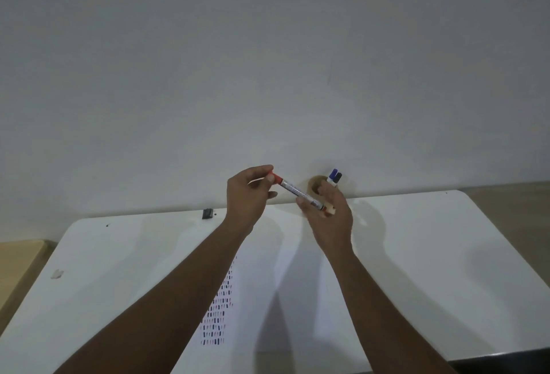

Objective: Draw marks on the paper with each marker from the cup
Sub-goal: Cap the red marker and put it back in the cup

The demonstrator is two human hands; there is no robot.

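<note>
A red marker (299, 194) is held in the air between both hands above the table's far edge. My left hand (248, 195) pinches its red cap end. My right hand (329, 213) grips the barrel's other end. Behind my right hand stands a tan cup (315, 183), partly hidden, with a blue marker (332, 176) and a black marker (337, 178) sticking out. A white paper (262, 299) lies on the table below my arms, with rows of short red, blue and black marks (218, 311) along its left side.
The white table (431, 254) ends at a plain grey wall. A small dark object (207, 213) sits at the far edge on the left. A small pale scrap (57, 274) lies at the left. A wooden surface (18, 257) adjoins the left side.
</note>
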